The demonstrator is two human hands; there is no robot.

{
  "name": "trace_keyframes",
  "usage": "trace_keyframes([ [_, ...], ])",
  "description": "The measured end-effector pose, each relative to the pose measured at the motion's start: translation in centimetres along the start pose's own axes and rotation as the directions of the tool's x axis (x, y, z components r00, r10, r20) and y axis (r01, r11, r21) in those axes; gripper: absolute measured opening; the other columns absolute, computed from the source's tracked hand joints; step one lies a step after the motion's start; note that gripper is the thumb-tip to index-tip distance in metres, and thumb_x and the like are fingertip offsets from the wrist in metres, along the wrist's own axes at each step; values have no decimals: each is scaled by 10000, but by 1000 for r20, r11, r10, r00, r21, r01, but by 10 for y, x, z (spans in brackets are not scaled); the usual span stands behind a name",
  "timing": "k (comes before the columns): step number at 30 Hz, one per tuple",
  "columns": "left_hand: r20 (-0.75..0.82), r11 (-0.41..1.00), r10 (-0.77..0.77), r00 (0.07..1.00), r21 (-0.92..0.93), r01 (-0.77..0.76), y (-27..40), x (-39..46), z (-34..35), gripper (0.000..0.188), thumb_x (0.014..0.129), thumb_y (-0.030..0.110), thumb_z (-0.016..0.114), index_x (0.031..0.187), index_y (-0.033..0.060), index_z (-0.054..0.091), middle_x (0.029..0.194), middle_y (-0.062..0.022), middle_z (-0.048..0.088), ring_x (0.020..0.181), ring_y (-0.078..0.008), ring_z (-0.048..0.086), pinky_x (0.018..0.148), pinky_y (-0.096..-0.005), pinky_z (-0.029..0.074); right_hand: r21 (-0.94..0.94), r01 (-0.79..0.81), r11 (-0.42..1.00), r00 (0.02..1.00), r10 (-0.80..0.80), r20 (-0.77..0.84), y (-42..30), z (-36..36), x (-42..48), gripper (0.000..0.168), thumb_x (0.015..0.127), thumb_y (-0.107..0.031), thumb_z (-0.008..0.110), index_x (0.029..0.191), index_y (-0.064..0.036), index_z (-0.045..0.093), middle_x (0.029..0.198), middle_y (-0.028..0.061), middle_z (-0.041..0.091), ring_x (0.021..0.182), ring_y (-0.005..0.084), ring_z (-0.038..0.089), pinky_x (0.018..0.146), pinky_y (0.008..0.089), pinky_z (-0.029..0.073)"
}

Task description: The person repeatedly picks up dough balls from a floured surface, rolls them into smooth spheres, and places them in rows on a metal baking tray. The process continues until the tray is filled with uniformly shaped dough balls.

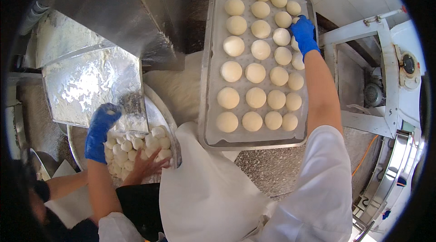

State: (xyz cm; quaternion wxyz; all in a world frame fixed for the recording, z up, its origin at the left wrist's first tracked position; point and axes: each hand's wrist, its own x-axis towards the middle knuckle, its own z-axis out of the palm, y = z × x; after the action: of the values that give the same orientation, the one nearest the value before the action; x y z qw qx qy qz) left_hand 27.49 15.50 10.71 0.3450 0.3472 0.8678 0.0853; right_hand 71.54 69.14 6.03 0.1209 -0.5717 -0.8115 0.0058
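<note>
My right hand (303, 34), in a blue glove, is at the right side of a metal baking tray (209, 71). Its fingers close around a round dough ball (295, 20), which they partly hide. Rows of pale dough balls (231, 71) sit on the tray's perforated liner (243, 105). My left hand (102, 129), also gloved in blue, is curled over the lower edge of a floured metal chute (92, 71). Something pale shows among its fingers; whether it is dough or flour is unclear. Below it, a round metal pan (171, 119) holds many small dough balls (126, 145).
A co-worker's bare hand (146, 167) reaches among the dough balls in the round pan. A steel machine housing (102, 7) overhangs the chute. On the right stands a white metal frame (364, 122) with a motor (374, 94) inside. An orange cable (366, 153) crosses the floor.
</note>
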Motion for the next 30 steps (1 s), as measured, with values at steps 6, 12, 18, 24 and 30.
trace_keyframes([
  [6, -325, 978, 167, 931, -64, -198, 103, -42, -18, 251, 868, 131, 595, 1093, 30, 637, 1110, -126, 628, 1021, -213, 586, 904, -303, 444, 235, 34, 971, 976, 19, -219, -34, -36, 13, 446, 702, -174, 687, 1132, -85, 612, 1094, 226, 588, 1019, 360, 571, 910, 426, 448],
  [12, -155, 877, 142, 978, -439, -197, 145, -37, 10, 245, 890, 198, 593, 1064, 39, 659, 1028, -84, 646, 936, -160, 593, 853, -277, 447, 288, 177, 941, 976, -131, -174, -21, -6, 57, 454, 721, -137, 672, 1164, -66, 600, 1177, 226, 566, 1068, 353, 559, 914, 404, 451],
  [18, -32, 813, 66, 997, -578, -72, 102, -16, 27, 258, 890, 210, 599, 1069, 33, 655, 1018, -74, 633, 921, -142, 580, 839, -268, 448, 288, -54, 956, 995, 29, 93, -24, 12, 79, 596, 714, -231, 720, 1248, -54, 524, 1178, 212, 577, 1104, 342, 549, 922, 399, 455],
  [24, -56, 774, 137, 989, -617, -142, 142, -37, 12, 246, 899, 181, 579, 1095, 45, 642, 1110, -83, 625, 999, -155, 588, 891, -270, 446, 76, 29, 997, 983, -14, -184, -31, -55, 25, 585, 754, -262, 698, 1275, -83, 501, 1262, 206, 511, 1128, 368, 502, 962, 437, 405],
  [30, -184, 370, 483, 856, -843, -390, 234, -99, -5, 341, 920, 177, 534, 1239, 55, 540, 1180, -97, 590, 1081, -169, 564, 912, -310, 447, 558, -26, 829, 987, -66, 144, 55, -105, -193, 446, 819, -178, 664, 1229, -54, 538, 1230, 179, 522, 1125, 268, 513, 940, 381, 428],
])
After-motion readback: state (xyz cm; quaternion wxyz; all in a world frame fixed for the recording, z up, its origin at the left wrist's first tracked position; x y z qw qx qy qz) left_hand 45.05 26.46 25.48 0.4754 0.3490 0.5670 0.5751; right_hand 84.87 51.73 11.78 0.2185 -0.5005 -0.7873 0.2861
